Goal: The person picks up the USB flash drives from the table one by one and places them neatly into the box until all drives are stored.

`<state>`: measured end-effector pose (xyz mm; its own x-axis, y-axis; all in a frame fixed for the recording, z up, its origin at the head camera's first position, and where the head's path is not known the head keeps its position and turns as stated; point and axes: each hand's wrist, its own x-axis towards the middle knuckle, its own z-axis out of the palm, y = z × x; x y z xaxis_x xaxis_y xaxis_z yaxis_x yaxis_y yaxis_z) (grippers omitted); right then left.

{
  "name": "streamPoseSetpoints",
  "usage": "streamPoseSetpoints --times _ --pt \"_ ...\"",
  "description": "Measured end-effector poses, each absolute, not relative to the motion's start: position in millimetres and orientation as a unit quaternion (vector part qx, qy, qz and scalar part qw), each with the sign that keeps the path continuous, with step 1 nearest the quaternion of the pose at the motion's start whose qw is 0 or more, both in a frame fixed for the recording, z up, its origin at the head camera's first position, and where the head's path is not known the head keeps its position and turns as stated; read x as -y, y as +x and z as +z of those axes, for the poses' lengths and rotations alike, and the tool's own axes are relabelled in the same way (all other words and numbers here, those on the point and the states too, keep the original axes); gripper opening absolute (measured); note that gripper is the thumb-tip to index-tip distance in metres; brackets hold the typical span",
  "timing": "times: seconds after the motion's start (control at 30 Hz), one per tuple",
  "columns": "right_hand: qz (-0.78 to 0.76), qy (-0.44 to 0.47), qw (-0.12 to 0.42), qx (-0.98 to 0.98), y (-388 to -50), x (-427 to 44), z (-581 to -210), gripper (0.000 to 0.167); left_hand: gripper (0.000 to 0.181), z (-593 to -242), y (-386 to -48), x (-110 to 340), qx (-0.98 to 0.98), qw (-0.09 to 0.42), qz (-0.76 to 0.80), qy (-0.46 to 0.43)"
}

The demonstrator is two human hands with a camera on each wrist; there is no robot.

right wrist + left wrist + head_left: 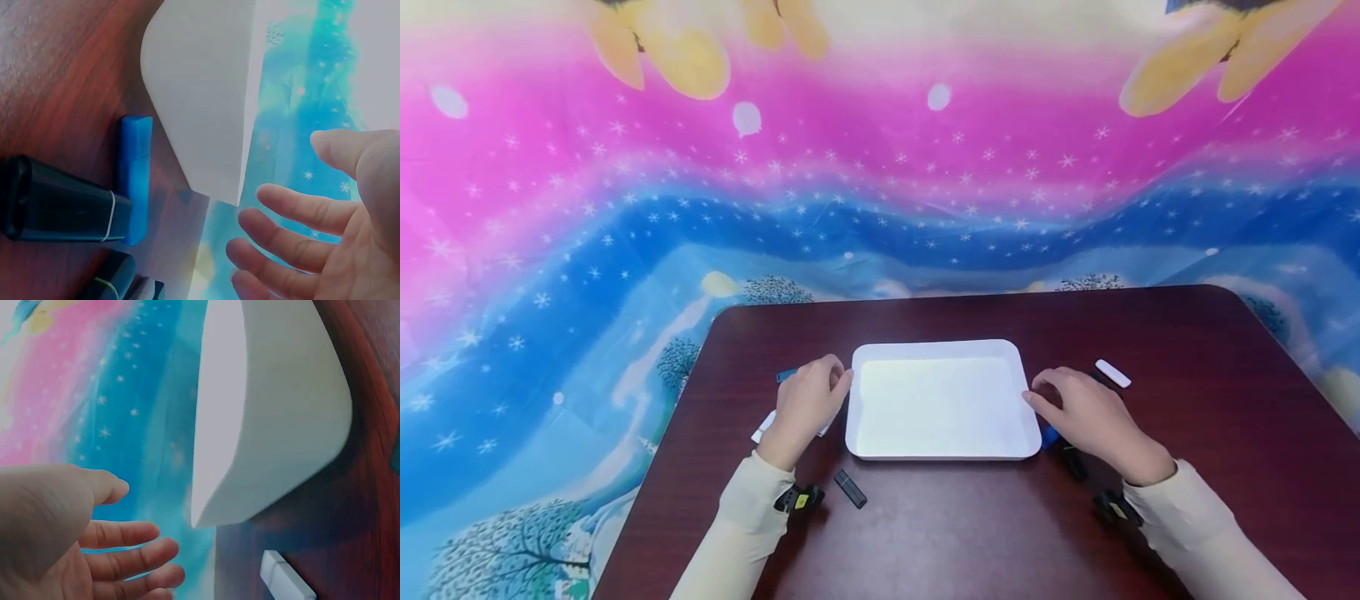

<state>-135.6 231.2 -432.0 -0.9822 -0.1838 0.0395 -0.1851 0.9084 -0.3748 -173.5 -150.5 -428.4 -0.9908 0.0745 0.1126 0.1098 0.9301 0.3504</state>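
A white rectangular tray (943,408) lies on the dark wooden table, its inside bare. My left hand (808,404) is beside the tray's left edge. In the left wrist view its fingers (134,559) are loosely extended, with a gap between them and the tray wall (287,412). Off the right edge is my right hand (1086,417), fingers (294,244) spread and gently bent. The right wrist view shows nothing in its grasp and space before the tray wall (200,94).
A black capped stick, perhaps a USB drive (850,489), lies front left. Near my left hand are a teal stick (786,375) and a white one (286,576). By my right hand lie a blue stick (135,178), several black ones (62,200) and a white one (1112,373).
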Motion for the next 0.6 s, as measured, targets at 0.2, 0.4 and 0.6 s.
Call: streamPoseSetpoints --times 0.2,0.4,0.6 --pt "0.19 0.102 0.019 0.976 -127 -230 -426 0.038 0.026 -422 -162 145 0.977 0.078 -0.188 -0.07" --pt "0.192 0.114 0.031 0.974 -122 -230 -422 0.037 0.026 -419 -153 135 0.97 0.111 -0.189 -0.104" --pt "0.192 0.117 0.035 0.974 -119 -237 -418 0.034 0.024 -417 -148 121 0.966 0.115 -0.19 -0.134"
